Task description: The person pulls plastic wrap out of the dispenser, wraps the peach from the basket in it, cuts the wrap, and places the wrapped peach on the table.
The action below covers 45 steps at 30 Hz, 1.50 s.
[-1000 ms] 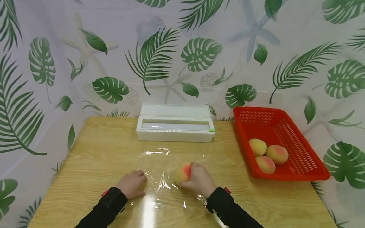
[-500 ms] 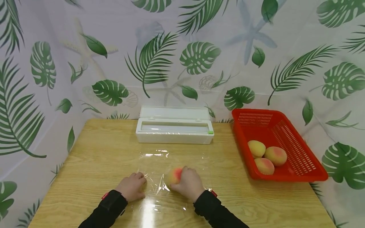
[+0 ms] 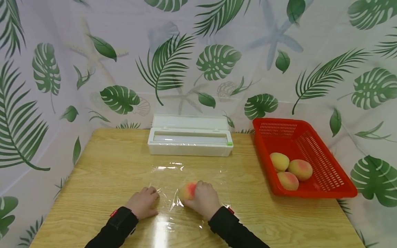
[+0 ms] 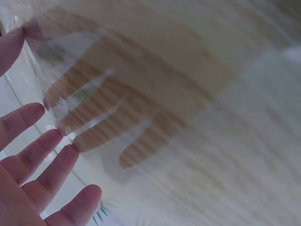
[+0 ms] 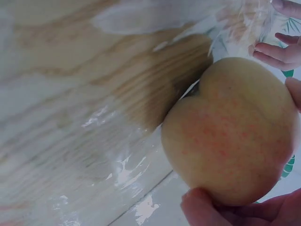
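A yellow peach with a red blush [image 3: 188, 190] sits on a sheet of clear plastic wrap [image 3: 173, 201] spread over the table. My right hand [image 3: 204, 199] grips the peach from its right side; in the right wrist view, fingers and thumb hold opposite sides of the peach [image 5: 230, 132]. To the left, my left hand [image 3: 143, 203] rests its fingertips at the wrap's left edge. The left wrist view shows its fingers [image 4: 51, 179] spread and fairly straight, tips touching the glossy surface, where their reflection shows.
A white cling-film dispenser [image 3: 190, 149] with its lid raised stands at the back of the wooden table [image 3: 105, 165]. On the right is a red plastic basket [image 3: 322, 162] with three more peaches [image 3: 300, 169]. A leaf-patterned cloth [image 3: 186, 69] hangs behind.
My right hand has moved left with the peach, bringing it nearer the middle of the wrap, then almost stopped. The left hand stays in place.
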Tool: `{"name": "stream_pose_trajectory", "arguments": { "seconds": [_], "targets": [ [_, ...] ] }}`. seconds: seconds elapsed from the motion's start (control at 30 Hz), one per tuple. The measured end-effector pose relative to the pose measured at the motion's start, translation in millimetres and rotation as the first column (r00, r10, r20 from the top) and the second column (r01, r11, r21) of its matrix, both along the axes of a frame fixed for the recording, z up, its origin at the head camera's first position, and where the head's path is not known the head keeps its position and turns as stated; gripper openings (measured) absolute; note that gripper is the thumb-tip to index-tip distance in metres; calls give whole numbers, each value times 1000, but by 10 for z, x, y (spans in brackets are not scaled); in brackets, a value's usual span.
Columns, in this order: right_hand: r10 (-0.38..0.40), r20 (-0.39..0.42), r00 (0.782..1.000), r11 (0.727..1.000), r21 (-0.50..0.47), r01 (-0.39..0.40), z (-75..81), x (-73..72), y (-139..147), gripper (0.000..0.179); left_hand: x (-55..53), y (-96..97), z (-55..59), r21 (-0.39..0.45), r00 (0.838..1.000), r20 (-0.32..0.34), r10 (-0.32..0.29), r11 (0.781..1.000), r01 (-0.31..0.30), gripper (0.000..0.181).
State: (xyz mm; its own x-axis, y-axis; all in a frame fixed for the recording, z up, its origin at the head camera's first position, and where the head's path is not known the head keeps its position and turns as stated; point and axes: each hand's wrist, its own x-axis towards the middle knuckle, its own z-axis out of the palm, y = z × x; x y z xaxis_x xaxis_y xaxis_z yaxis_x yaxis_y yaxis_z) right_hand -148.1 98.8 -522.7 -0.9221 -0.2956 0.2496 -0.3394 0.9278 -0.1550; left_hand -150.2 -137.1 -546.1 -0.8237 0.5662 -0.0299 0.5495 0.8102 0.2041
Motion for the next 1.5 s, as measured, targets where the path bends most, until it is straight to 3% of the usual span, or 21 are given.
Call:
{"name": "stream_pose_trajectory", "arguments": {
  "seconds": [0.1, 0.23, 0.3, 0.4, 0.53, 0.63, 0.77, 0.93, 1.33, 1.5],
  "targets": [
    [27, 33, 999, 1000, -11, -27, -8, 5, 10, 58, 12, -18, -7, 2, 1000, 1, 3, 1000, -3, 45],
    [57, 173, 983, 997, -52, -49, 10, -25, 68, 63, 15, -28, -18, -3, 1000, 2, 6, 1000, -6, 46],
    [87, 268, 959, 994, -84, -67, 51, -65, 136, 75, 3, -26, -36, -6, 1000, -2, 7, 1000, -7, 46],
    [213, 348, 913, 973, -159, -166, 98, -154, 282, 90, -16, -20, -63, -11, 1000, -10, 8, 1000, -8, 46],
    [410, 351, 842, 909, -229, -347, 89, -281, 441, 91, -23, -20, -74, -6, 1000, -9, 12, 1000, -12, 46],
    [485, 322, 813, 874, -214, -437, 67, -352, 479, 87, -24, -25, -68, -1, 1000, -9, 17, 1000, -17, 46],
    [521, 309, 795, 853, -200, -482, 47, -397, 482, 84, -29, -31, -63, 7, 1000, -13, 14, 1000, -14, 45],
    [491, 330, 806, 871, -188, -453, 16, -402, 468, 77, -24, -34, -71, 0, 1000, -13, 9, 1000, -9, 46],
    [367, 258, 894, 930, -70, -361, -8, -257, 401, 73, 1, -25, -63, 3, 999, -28, 20, 1000, -19, 46],
    [356, 243, 902, 934, -85, -346, -21, -211, 380, 77, 0, -28, -82, 0, 999, -33, 23, 1000, -23, 46]
  ]
}}
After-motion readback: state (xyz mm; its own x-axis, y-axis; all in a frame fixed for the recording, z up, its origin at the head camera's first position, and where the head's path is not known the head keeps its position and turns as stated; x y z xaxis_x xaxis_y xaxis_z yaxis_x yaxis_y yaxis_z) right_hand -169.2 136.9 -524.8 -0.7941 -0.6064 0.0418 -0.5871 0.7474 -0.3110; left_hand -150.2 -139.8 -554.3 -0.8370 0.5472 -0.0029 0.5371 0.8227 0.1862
